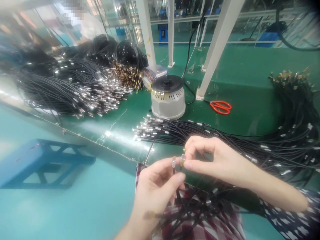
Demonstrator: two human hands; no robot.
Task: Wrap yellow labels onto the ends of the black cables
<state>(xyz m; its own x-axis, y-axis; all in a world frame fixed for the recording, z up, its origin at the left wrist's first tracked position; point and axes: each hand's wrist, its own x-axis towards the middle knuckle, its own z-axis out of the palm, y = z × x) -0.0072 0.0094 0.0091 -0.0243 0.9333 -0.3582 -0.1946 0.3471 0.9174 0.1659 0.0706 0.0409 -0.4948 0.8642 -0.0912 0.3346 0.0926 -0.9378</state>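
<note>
My left hand [156, 181] is closed around black cables, and one silver cable end [174, 162] stands up from its fingertips. Close beside it, my right hand [218, 160] pinches a second cable end [182, 159], silver with a yellowish part, between thumb and fingers. The two ends are side by side, a small gap apart. More black cables [192, 211] hang below the hands over a checked cloth [215, 228] on my lap. Behind the right hand a long bundle of black cables [180, 128] lies along the table, its silver ends pointing left.
A round white device with a black top [168, 103] stands on the green table [240, 126]. Red-handled scissors [220, 107] lie right of it, near white posts [217, 50]. Large cable piles [67, 83] fill the left side. A blue stool [37, 163] stands on the floor.
</note>
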